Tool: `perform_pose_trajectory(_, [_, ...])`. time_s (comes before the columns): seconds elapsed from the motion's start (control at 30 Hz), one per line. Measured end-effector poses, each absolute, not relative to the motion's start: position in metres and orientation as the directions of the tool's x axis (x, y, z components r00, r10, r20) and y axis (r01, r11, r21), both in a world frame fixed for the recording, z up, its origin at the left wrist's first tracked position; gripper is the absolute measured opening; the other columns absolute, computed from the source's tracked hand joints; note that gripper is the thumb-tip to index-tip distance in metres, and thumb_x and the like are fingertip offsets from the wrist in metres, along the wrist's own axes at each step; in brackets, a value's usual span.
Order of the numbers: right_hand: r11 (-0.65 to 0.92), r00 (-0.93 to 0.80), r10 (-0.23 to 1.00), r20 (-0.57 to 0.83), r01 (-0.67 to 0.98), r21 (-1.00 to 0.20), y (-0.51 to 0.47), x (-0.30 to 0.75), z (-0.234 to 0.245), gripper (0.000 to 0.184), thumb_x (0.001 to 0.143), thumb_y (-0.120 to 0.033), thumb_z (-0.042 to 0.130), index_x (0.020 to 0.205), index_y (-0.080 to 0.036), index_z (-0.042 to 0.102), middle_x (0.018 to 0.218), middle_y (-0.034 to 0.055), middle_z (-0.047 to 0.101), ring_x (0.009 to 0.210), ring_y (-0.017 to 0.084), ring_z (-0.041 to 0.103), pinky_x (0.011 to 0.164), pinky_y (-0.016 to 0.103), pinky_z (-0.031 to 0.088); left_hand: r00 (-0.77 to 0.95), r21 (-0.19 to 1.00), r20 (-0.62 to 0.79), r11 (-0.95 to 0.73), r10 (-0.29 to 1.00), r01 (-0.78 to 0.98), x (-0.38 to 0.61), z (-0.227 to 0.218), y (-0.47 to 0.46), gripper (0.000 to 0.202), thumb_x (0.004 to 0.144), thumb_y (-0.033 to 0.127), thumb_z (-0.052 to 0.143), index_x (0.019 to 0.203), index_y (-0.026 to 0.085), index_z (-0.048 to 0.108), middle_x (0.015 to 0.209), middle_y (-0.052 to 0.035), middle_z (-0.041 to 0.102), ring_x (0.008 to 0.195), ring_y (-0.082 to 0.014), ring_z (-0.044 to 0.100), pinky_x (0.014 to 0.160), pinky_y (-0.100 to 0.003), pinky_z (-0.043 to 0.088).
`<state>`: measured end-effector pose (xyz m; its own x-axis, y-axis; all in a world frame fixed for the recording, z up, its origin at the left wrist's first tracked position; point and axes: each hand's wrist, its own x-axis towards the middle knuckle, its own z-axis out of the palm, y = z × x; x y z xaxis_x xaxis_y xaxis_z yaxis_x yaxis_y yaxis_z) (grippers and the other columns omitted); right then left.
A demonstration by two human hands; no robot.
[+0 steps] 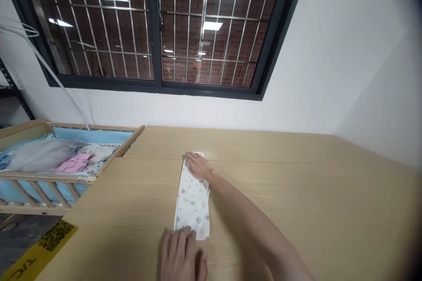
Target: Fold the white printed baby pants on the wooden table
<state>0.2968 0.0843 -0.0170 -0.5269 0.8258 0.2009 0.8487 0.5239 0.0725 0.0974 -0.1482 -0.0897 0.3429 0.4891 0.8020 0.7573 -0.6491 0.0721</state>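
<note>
A folded white cloth with a small green and brown print lies as a long narrow strip on the wooden table. At its far end my right hand rests flat on the fabric, fingers stretched out. My left hand is at the near end, palm down, with its fingertips over the cloth's lower left edge and the thumb apart. Neither hand grips anything that I can see. The fabric under my right palm is hidden.
A wooden crib with blue lining stands left of the table, holding white netting and a pink cloth. Yellow tape marks the table's left corner. Behind are a white wall and a barred window.
</note>
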Motion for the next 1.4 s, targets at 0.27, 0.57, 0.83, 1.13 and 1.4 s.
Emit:
perform_pose_trajectory(0.27, [0.542,-0.536,0.841,0.08,0.831,-0.127,-0.043,0.275,0.01,0.023,0.098,-0.025,0.048,0.103,-0.019,0.07,0.098,0.0094,0.071,0.091,0.023,0.066,0.08,0.034,0.049,0.556,0.176,0.67,-0.833,0.492,0.525,0.046,-0.074,-0.12,0.038,0.091,0.001,0.042,0.112,0.025,0.062,0.109,0.0008,0.071,0.1,-0.0148,0.066,0.096,-0.034,0.047])
perform_pose_trajectory(0.57, [0.605,-0.596,0.795,0.112,0.794,-0.061,-0.145,0.282,-0.001,0.017,0.096,-0.035,0.061,0.101,-0.019,0.068,0.101,0.0073,0.068,0.099,0.024,0.064,0.09,0.036,0.049,0.618,0.135,0.608,-0.832,0.498,0.538,0.037,-0.072,-0.107,0.045,0.08,-0.005,0.048,0.112,0.024,0.062,0.103,-0.0014,0.071,0.092,-0.017,0.068,0.081,-0.03,0.056])
perform_pose_trajectory(0.83, [0.623,-0.671,0.714,0.201,0.739,0.257,-0.153,0.273,-0.032,0.011,0.091,-0.012,0.065,0.102,-0.012,0.064,0.094,0.01,0.068,0.085,0.026,0.064,0.074,0.037,0.051,0.649,0.15,0.561,-0.834,0.514,0.531,0.037,-0.07,-0.112,0.035,0.084,-0.005,0.047,0.102,0.022,0.06,0.099,-0.0019,0.067,0.09,-0.0172,0.065,0.082,-0.031,0.054])
perform_pose_trajectory(1.13, [0.491,-0.488,0.865,0.118,0.77,-0.408,-0.181,0.288,0.03,0.02,0.089,-0.011,0.057,0.101,-0.025,0.065,0.099,0.0012,0.07,0.094,0.019,0.066,0.082,0.027,0.048,0.725,0.166,0.583,-0.927,0.368,0.337,0.023,-0.031,-0.134,0.029,0.087,0.005,0.054,0.105,0.026,0.065,0.083,0.0041,0.069,0.074,-0.0133,0.063,0.073,-0.024,0.053])
perform_pose_trajectory(1.4, [0.376,-0.322,0.923,0.211,0.643,-0.667,-0.149,0.305,0.091,0.015,0.098,-0.021,0.048,0.097,-0.02,0.062,0.091,0.002,0.066,0.079,0.016,0.058,0.072,0.027,0.042,0.588,0.572,0.468,-0.733,0.66,0.368,0.042,0.04,-0.09,0.022,0.098,0.036,0.057,0.112,0.028,0.073,0.088,-0.0005,0.072,0.084,-0.0165,0.065,0.079,-0.027,0.05])
